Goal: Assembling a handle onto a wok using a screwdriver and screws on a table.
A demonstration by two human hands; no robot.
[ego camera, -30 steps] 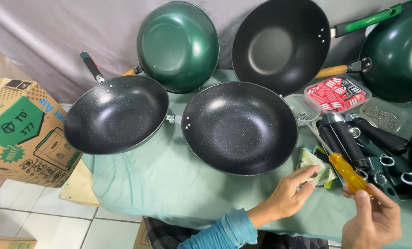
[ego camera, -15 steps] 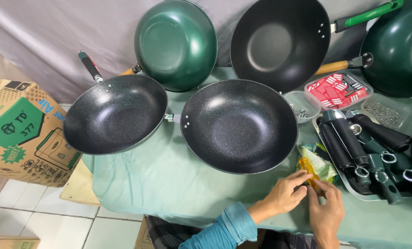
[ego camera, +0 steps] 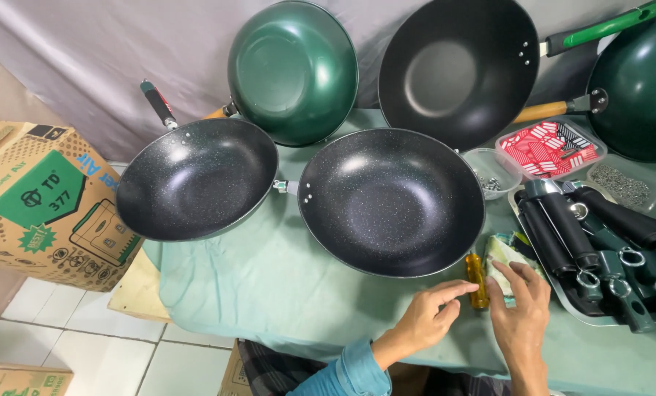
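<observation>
Touching screwdriver (ego camera: 477, 281) (amber handle), both hands.

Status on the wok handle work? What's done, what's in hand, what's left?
Done: nothing on the near woks; the speckled wok in front shows a bare bracket with no handle. In hand: the left hand and right hand touch an amber-handled screwdriver lying on the green cloth. Left: the loose black handles sit in the tray, and screws wait in the small tub.
</observation>
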